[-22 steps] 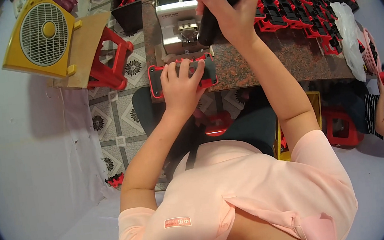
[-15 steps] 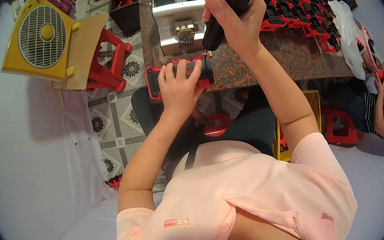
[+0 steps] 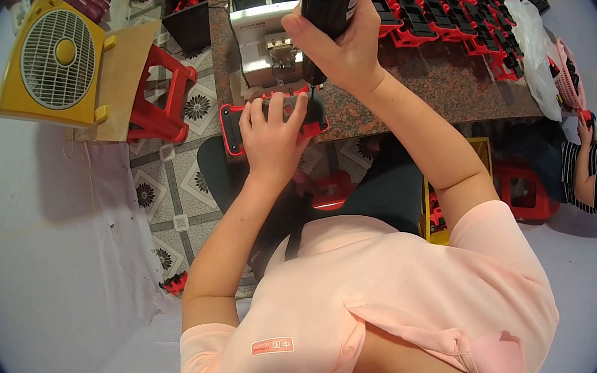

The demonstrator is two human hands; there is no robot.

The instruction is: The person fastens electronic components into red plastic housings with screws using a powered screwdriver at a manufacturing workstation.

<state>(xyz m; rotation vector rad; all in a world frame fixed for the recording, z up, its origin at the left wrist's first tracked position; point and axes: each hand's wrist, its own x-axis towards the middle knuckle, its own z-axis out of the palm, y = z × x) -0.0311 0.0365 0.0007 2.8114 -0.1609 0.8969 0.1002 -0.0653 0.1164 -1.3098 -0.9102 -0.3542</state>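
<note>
My right hand [image 3: 351, 54] is wrapped round a black electric screwdriver [image 3: 331, 7], its tip pointing down. The thin bit meets the right end of a red-and-black plastic housing [image 3: 232, 129] at the table's near edge. Over the middle of that housing lies my left hand [image 3: 272, 136], gripping it with fingers bent over the top and somewhat apart. Small black screw heads or holes show at the housing's left corners. Just behind it stands a white box-shaped machine [image 3: 252, 38] with a metal fitting on its front. Whether a screw sits under the bit cannot be made out.
Rows of red-and-black housings [image 3: 432, 5] cover the far right of the speckled stone table [image 3: 406, 100]. A yellow fan [image 3: 59, 59] stands on a board over a red stool [image 3: 169, 98] at left. To the right, a person in a striped shirt [image 3: 592, 175] sits by a pink basket [image 3: 567, 75].
My right hand has brought the screwdriver left and down, so its bit now reaches the right end of the housing. My left hand keeps its hold there.
</note>
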